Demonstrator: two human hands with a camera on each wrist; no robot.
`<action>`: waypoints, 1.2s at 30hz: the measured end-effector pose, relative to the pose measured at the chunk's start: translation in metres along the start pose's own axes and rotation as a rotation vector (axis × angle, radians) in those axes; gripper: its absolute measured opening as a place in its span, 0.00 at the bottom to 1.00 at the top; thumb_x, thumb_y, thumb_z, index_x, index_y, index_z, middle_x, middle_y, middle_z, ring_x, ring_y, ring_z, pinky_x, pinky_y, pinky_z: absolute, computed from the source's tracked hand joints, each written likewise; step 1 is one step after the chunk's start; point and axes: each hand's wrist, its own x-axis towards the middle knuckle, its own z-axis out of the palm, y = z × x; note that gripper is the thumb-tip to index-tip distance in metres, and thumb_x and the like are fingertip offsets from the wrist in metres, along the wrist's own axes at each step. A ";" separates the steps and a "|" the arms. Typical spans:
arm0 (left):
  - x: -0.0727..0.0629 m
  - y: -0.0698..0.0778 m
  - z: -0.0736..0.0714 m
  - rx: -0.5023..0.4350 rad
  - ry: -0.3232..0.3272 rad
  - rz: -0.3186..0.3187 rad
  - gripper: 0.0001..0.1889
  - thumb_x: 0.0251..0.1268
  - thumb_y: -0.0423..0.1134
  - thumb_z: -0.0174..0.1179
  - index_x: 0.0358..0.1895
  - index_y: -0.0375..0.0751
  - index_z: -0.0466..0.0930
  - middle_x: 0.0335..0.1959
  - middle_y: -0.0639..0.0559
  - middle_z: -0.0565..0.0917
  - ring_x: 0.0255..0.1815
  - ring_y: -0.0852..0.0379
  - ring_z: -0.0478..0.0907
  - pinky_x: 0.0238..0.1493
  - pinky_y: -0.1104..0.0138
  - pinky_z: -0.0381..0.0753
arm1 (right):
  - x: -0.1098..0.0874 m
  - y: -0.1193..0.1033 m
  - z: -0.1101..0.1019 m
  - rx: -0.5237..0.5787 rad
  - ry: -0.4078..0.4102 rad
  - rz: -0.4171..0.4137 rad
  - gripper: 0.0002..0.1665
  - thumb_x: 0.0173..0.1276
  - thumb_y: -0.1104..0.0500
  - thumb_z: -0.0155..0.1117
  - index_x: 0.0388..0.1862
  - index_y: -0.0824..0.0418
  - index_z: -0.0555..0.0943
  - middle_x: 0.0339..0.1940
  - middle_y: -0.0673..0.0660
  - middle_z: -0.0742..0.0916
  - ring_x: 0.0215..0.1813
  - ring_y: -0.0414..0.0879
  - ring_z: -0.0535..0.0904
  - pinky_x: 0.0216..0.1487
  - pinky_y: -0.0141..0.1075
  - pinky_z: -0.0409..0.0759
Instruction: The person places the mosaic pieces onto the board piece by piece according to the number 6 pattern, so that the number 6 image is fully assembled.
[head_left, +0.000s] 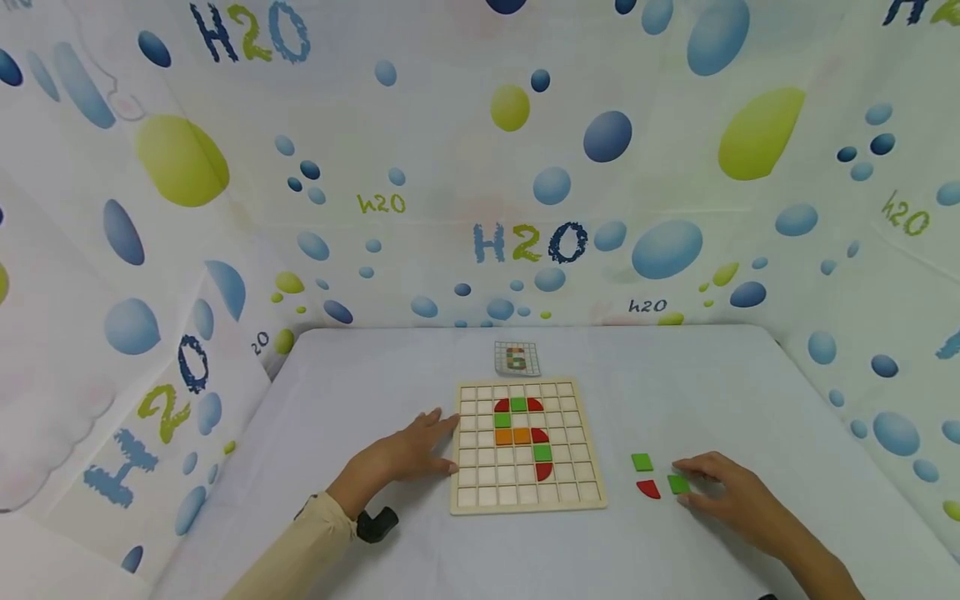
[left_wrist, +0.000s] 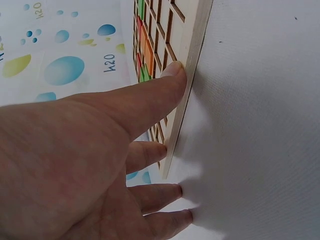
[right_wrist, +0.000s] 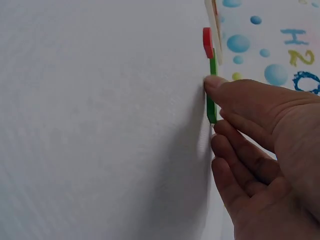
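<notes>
A wooden grid board (head_left: 592,492) lies on the white table, with red, green and orange tiles set in an S-like shape. My left hand (head_left: 408,446) touches the board's left edge, fingers spread; in the left wrist view its thumb (left_wrist: 172,75) rests on the rim. To the right of the board, my right hand (head_left: 723,492) has thumb and forefinger at opposite sides of a green square tile (head_left: 678,484), low at the table. Beside it lie another green square tile (head_left: 642,462) and a red quarter-round tile (head_left: 648,489).
A small card (head_left: 517,358) with a gridded, coloured figure lies behind the board. A patterned cloth backdrop (head_left: 450,150) rises at the table's back and sides. A black strap-like piece (head_left: 377,525) shows at the left wrist.
</notes>
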 end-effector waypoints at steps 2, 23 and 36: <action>0.000 -0.001 0.000 0.005 -0.006 0.000 0.45 0.70 0.52 0.71 0.85 0.47 0.59 0.86 0.35 0.54 0.87 0.34 0.47 0.80 0.35 0.58 | 0.001 0.001 0.002 0.000 0.021 -0.029 0.25 0.61 0.54 0.83 0.57 0.52 0.87 0.51 0.44 0.87 0.53 0.29 0.81 0.52 0.25 0.82; 0.000 -0.001 0.000 0.016 0.010 -0.010 0.46 0.67 0.53 0.73 0.84 0.48 0.61 0.85 0.35 0.56 0.87 0.34 0.49 0.78 0.35 0.60 | -0.003 0.004 0.002 -0.029 0.047 -0.031 0.19 0.62 0.55 0.81 0.52 0.49 0.88 0.48 0.41 0.86 0.51 0.28 0.81 0.50 0.27 0.83; -0.002 0.001 -0.002 0.011 -0.005 -0.010 0.46 0.68 0.53 0.72 0.84 0.48 0.60 0.86 0.36 0.55 0.87 0.34 0.48 0.79 0.35 0.59 | -0.003 -0.001 0.000 -0.058 0.046 -0.028 0.17 0.62 0.57 0.81 0.50 0.49 0.88 0.46 0.40 0.87 0.49 0.29 0.82 0.50 0.28 0.84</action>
